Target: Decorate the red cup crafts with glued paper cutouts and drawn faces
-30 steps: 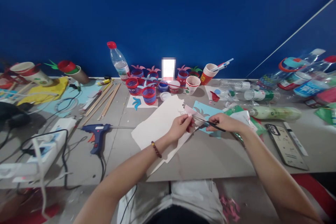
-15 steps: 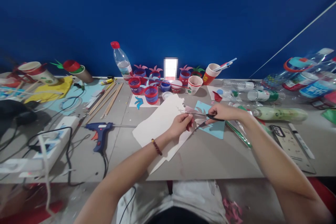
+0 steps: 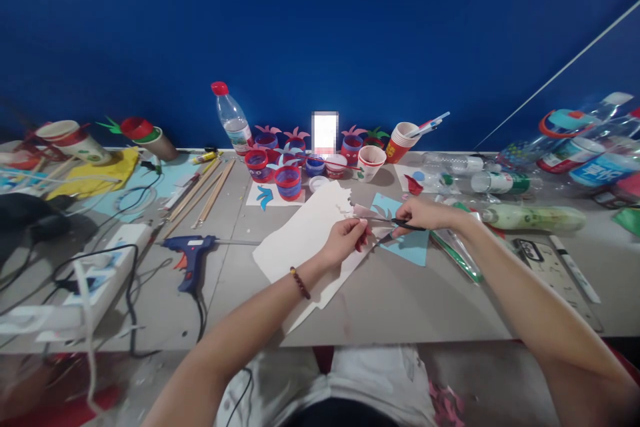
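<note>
Behind, a blue wall [image 3: 350, 27] backs the cluttered grey table [image 3: 400, 293].

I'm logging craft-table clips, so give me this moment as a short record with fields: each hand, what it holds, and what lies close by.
left hand: pinches a small pink paper piece over the white sheet
right hand: grips scissors, blades pointing at the pink piece
under the hands: light blue paper on the grey table
left of the sheet: blue glue gun, wooden sticks
behind: red and blue cups, water bottle
right: bottles lying down, phone
</note>
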Demonstrator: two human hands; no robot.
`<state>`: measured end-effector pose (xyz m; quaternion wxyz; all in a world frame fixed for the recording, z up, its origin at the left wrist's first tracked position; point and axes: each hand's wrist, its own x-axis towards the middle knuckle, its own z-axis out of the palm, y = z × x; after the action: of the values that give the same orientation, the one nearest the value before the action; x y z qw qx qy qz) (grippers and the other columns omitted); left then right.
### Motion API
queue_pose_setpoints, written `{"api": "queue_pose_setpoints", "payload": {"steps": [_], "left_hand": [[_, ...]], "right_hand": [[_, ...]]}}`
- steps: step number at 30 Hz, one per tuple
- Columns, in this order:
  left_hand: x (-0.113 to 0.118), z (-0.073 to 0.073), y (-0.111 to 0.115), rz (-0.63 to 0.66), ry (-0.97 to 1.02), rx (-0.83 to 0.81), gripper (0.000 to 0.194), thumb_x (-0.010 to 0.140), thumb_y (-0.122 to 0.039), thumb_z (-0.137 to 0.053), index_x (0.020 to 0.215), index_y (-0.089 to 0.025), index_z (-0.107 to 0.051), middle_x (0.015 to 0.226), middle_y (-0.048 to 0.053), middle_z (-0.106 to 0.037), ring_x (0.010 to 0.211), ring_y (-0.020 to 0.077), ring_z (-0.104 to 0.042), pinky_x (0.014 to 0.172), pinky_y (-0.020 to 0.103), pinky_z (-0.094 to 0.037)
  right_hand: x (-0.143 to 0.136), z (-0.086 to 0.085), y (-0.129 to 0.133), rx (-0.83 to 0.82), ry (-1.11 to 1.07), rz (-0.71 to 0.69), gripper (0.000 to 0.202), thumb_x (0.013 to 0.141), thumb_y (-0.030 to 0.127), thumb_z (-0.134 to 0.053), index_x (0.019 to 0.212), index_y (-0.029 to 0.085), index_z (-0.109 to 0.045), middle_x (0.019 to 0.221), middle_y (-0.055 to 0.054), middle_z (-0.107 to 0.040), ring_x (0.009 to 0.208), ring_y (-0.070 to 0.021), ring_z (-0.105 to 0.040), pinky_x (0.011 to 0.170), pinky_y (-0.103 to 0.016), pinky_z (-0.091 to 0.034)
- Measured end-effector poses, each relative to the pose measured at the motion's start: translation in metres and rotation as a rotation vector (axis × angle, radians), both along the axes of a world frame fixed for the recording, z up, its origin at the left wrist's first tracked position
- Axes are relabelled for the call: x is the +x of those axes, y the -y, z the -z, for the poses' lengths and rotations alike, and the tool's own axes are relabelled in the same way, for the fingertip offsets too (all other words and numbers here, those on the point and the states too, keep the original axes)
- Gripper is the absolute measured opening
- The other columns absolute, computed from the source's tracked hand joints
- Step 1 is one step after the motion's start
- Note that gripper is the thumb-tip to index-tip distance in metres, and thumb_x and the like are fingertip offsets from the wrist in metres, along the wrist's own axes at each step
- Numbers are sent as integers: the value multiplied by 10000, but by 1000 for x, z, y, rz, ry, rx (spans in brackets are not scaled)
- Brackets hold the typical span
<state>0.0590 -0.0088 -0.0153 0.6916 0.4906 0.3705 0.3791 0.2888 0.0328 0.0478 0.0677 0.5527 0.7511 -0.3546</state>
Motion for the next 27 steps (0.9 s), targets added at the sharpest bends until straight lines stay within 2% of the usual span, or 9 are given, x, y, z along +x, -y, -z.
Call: {"api": "queue_pose_setpoints", "payload": {"steps": [13,22,27], "left_hand": [[0,-3,0,58,-11,-27,423,774,-557,-589,661,-150,-586,522,-26,-524,441,67,-453,445,211,-351],[-3,1,-4,147,-31,-20,441,789,-567,-557,613,-165,-516,519,-26,-510,450,71,-455,470,220,-334],[-5,3,-7,195,0,-48,442,766,-566,-592,604,-164,-503,531,-28,-504,451,68,-456,471,224,-310]], "right_hand": [[-2,-5,5,68,76,-52,547,641,672,-660,496,187,-453,478,46,-322,494,-98,-289,485,-255,-202],[3,3,13,-69,50,20,554,621,661,-695,526,190,-417,497,54,-334,508,-94,-297,487,-248,-214],[-4,2,10,-152,-17,12,542,613,672,-700,547,185,-472,511,57,-350,517,-91,-310,488,-242,-216]]}}
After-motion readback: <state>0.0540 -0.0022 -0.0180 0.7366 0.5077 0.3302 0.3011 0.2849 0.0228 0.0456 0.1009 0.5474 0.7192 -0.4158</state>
